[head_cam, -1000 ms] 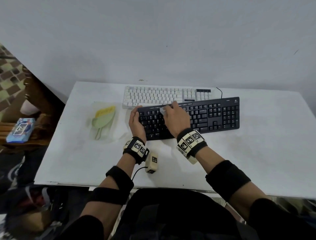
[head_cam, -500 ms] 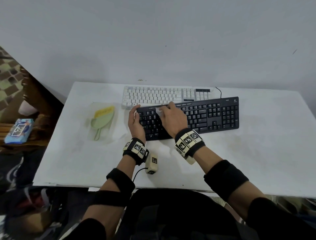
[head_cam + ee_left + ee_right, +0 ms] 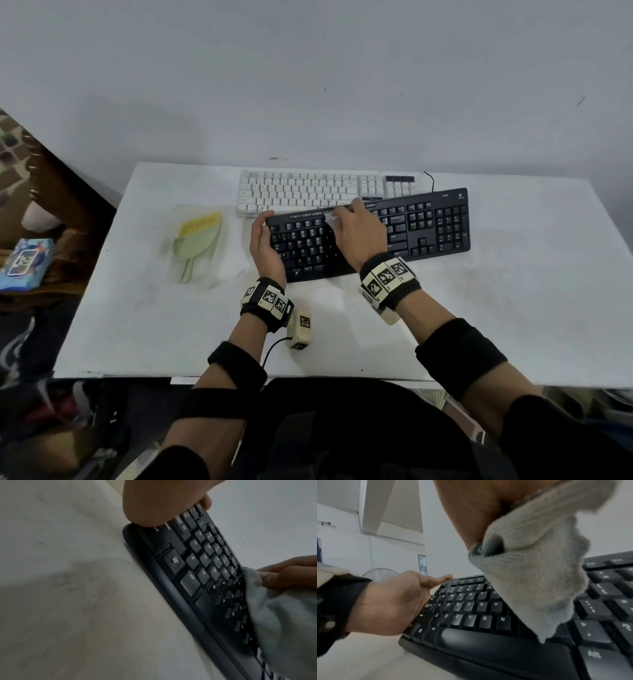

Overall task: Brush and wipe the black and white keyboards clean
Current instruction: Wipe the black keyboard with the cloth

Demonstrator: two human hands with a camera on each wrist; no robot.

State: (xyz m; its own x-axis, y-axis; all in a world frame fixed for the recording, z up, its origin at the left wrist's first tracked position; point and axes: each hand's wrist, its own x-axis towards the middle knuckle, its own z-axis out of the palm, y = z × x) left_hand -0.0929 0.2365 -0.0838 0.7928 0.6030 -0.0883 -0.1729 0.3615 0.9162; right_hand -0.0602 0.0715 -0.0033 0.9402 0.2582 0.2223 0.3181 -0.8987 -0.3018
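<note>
Since a second ago the right hand (image 3: 358, 236) has slid its small grey cloth (image 3: 330, 218) a little toward 12 o'clock, up to the top rows of the black plastic keyboard (image 3: 428, 226), while the left hand (image 3: 263, 246) has kept its place on that keyboard's left end. From the right wrist view the cloth (image 3: 530, 574) hangs bunched from the fingers curled round it, its lower folds draping onto the letter keys. The left hand lies along the keyboard's short edge at 9 o'clock with straight fingers pressed against it and the thumb (image 3: 443, 578) resting near the top corner, steadying it without closing round it. The black keyboard sits slightly askew on the white tabletop (image 3: 513, 291), its far edge overlapping the near edge of the white plastic keyboard (image 3: 301, 190), which lies just behind it at 12 o'clock. At 9 o'clock from both keyboards, well apart from the hands, a pale green brush with yellow bristles (image 3: 197, 240) rests on a clear plastic sheet (image 3: 219, 270). Near the left wrist, toward 6 o'clock, a small cream sensor block (image 3: 299, 329) with a black cable lies on the table. Off the table's left side a blue packet (image 3: 25, 260) is in view.
</note>
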